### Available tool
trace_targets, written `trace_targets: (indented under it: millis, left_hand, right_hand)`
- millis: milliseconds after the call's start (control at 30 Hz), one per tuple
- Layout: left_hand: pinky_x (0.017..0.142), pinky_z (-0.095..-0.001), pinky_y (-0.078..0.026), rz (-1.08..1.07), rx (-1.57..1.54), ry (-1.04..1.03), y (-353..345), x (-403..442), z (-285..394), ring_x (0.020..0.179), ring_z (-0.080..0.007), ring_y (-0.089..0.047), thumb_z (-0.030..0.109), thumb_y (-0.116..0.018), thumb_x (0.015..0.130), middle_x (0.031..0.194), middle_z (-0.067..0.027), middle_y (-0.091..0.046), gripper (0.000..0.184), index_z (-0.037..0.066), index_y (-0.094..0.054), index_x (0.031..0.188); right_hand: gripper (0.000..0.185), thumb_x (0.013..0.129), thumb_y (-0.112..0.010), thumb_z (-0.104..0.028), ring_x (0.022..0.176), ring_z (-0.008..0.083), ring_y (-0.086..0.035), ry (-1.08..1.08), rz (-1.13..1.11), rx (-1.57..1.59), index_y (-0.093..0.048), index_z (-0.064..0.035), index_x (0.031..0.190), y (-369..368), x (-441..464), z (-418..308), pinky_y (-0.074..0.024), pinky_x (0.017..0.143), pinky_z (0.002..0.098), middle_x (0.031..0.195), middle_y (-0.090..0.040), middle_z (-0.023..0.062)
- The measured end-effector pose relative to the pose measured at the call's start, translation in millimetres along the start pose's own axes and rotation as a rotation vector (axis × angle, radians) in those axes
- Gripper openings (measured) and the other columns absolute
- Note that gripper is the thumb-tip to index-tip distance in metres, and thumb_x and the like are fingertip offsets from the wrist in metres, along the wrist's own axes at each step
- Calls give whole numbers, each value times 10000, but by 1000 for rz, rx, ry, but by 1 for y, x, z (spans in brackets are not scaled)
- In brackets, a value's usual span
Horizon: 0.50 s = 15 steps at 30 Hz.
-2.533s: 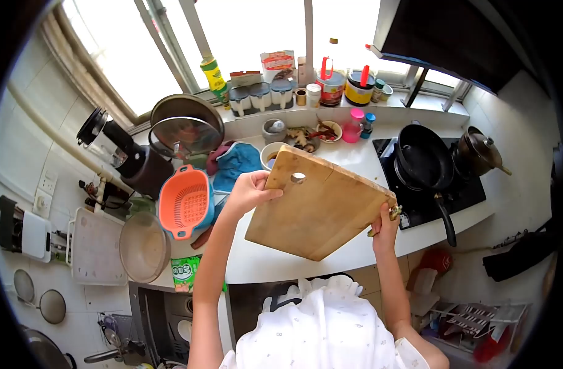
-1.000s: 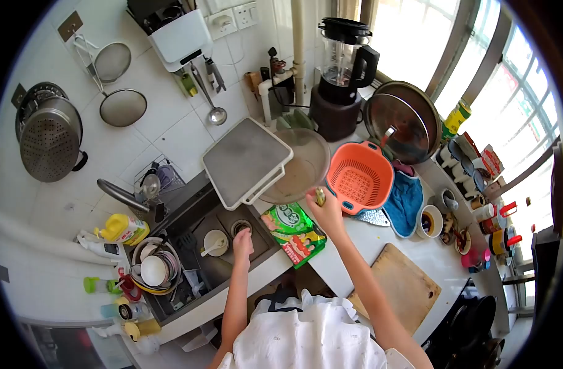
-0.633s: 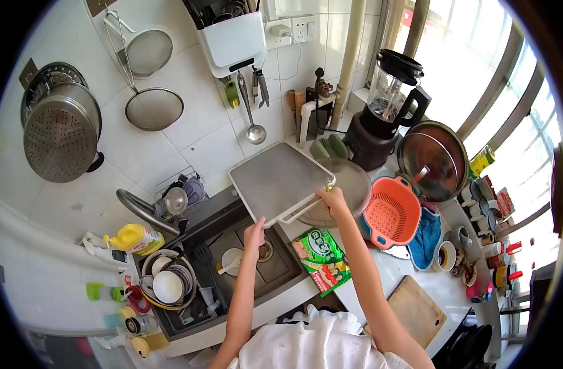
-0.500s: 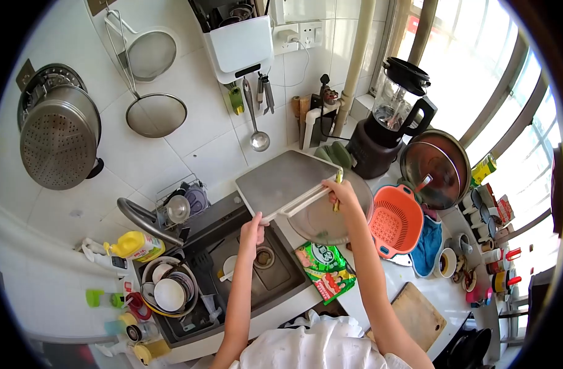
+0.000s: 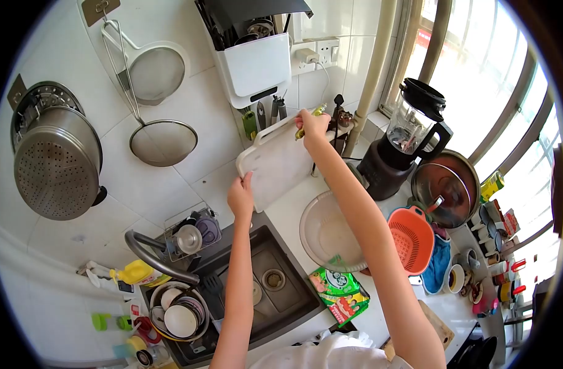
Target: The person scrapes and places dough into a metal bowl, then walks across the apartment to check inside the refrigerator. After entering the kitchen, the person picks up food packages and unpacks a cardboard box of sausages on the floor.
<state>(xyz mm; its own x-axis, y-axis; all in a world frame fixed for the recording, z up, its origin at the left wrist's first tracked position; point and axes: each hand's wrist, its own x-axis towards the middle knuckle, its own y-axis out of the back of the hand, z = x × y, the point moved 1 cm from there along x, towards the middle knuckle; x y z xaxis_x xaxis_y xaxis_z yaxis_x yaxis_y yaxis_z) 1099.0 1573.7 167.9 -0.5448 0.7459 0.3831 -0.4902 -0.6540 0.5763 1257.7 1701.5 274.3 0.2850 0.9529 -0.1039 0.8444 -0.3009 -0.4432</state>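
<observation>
A pale cutting board (image 5: 275, 163) with a handle slot along its upper edge stands nearly upright near the tiled wall, behind the counter. My left hand (image 5: 240, 195) is closed on its left edge, thumb toward the board's face. At the upper right corner, my right hand (image 5: 314, 129) is closed on the board too. A small yellow-green thing (image 5: 319, 111) pokes out of that same hand; its kind I cannot make out. Below the board, a wide translucent basin (image 5: 321, 230) sits on the counter, partly behind my right forearm.
A sink (image 5: 287, 307) with a bowl-filled basin (image 5: 201, 302) and a curved faucet (image 5: 152, 246) lies at left. On the right are a blender (image 5: 389, 160), an orange colander (image 5: 411, 240) and a green packet (image 5: 340, 295). A white utensil holder (image 5: 257, 67) hangs above.
The board has gone from a slanted pose over the counter to nearly upright by the wall, both hands moving up and away with it. The basin is now more exposed.
</observation>
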Motion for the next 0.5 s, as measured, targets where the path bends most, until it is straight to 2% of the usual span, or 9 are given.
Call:
trace_targets:
  millis: [67,133,267,367,433,500]
  left_hand:
    - [507,-357,-380,-6,-44,-13,-3,8,-6,530,-310,-495,399,-456,793,573,-161,-524,418,4,-577,729]
    - [508,-357,-380,2,-34,-13,-9,12,-7,533,-309,-497,400,-453,795,576,-162,-526,419,5,-580,736]
    - [513,-352,-382,-4,-12,33,-8,15,4,541,-307,-504,404,-443,799,588,-164,-532,427,4,-585,752]
    - [500,-356,-389,4,-51,2,-8,22,2,536,-306,-514,418,-446,792,577,-148,-539,435,16,-571,682]
    - [493,-354,-381,-16,-56,-1,-7,24,4,526,-304,-506,416,-445,794,572,-143,-537,437,14,-570,679]
    - [496,-356,-381,51,-87,3,-10,23,9,532,-305,-507,421,-443,794,576,-145,-539,445,12,-568,674]
  right_hand:
    - [373,647,-516,32,425,158,-492,74,20,12,-251,57,909,-6,0,3,-385,369,256,596,-503,126]
    - [66,642,-503,35,399,133,-447,46,1,38,-442,58,650,-10,9,9,-351,371,236,537,-505,117]
    - [65,659,-486,5,398,126,-446,63,-71,-127,-460,63,666,-14,0,-9,-342,368,236,510,-494,103]
    - [84,647,-447,-2,398,149,-478,90,-107,-280,-449,47,579,-5,11,-15,-370,366,249,490,-513,146]
    - [80,653,-452,-30,388,140,-464,33,-302,-350,-464,41,618,0,17,-16,-348,356,239,490,-510,134]
    - [85,656,-469,-45,377,125,-446,18,-325,-350,-487,35,680,6,17,-18,-329,346,235,499,-505,111]
